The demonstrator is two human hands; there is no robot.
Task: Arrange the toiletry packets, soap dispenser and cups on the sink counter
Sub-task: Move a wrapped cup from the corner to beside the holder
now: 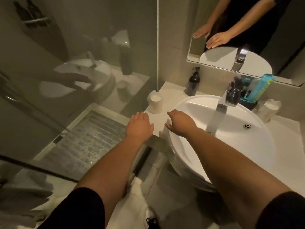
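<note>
A: What is hidden or hard to make out?

B: The fingertips of the left hand [139, 123] point away from the camera, palm down, over the bare front-left corner of the counter [156, 120]; it grasps nothing, its fingers loosely spread. The right hand [179, 122] hovers over the left rim of the sink [189, 146], fingers curved downward; something pale shows under its fingertips, but whether it grips a packet cannot be told. The lower frame cuts off both forearms at dark sleeves.

A: And the containers?

B: A wrapped cup [154, 103] stands upright on the counter's left edge, just beyond the left hand and apart from it; a film wrap covers it and the contents cannot be seen. A second wrapped cup [268, 109] stands to the right of the sink, partly blurred. The dark soap dispenser [193, 84], pump on top, stands at the back wall, left of the tap [227, 100]. Behind the tap a dark holder [248, 103] carries a tall blue-green packet [260, 87] leaning against the mirror [247, 38], with smaller packets beside it, their labels unreadable.

A: Anything only reflected?

B: The mirror repeats both hands and the tap; the glass shower screen [82, 63] at left gives a dim reflection of the sink and a cup.
</note>
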